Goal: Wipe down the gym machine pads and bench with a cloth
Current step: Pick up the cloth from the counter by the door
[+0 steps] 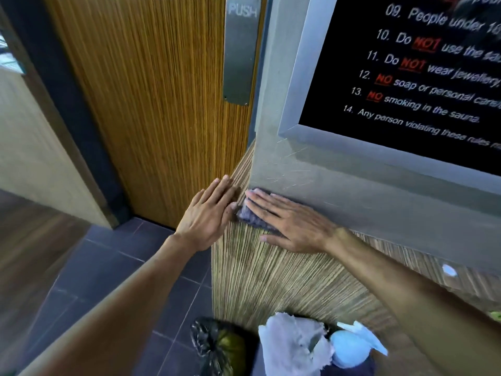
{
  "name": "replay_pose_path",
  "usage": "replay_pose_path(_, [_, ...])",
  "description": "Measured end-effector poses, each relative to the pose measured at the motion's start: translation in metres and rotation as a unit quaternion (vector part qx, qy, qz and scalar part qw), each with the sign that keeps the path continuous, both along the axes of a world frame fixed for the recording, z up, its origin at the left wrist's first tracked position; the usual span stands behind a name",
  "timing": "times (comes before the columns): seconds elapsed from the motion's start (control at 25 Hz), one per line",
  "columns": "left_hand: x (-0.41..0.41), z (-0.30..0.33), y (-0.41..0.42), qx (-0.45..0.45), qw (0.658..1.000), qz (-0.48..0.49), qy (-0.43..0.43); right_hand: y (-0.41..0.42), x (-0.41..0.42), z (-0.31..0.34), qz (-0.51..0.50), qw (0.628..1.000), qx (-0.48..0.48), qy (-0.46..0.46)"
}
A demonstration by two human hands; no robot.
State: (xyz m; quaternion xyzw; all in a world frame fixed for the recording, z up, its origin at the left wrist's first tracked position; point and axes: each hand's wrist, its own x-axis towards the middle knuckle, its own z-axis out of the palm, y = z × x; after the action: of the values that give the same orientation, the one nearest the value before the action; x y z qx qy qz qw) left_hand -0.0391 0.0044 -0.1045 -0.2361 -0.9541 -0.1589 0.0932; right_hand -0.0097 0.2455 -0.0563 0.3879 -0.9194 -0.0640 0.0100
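Two flat open hands: right hand (291,226) presses crumpled grey-purple cloth (250,213); left hand (208,215) empty.

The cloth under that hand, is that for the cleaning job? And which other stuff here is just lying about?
For the job:
cloth, pressed flat to the wall corner under the right hand
left hand, flat on the wood panel beside it

Just lying about:
black bag on the floor
pale rag
light blue bottle
rules sign
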Motion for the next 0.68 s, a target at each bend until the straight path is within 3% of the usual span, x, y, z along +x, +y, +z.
replay_pose_path(0.4, [0.007, -0.004, 0.000, 0.021, 0.999, 0.028, -0.020, -0.003, 0.000, -0.008, -0.039, 0.990, -0.110, -0.078])
replay_pose_path(0.56, [0.067, -0.023, -0.021, 0.079, 0.992, 0.095, -0.016, -0.023, 0.030, 0.012, -0.096, 0.970, -0.172, -0.145])
replay_pose_path(0.68, [0.147, -0.056, -0.060, 0.100, 0.977, 0.176, -0.070, -0.071, 0.066, 0.013, -0.082, 0.963, -0.186, -0.177])
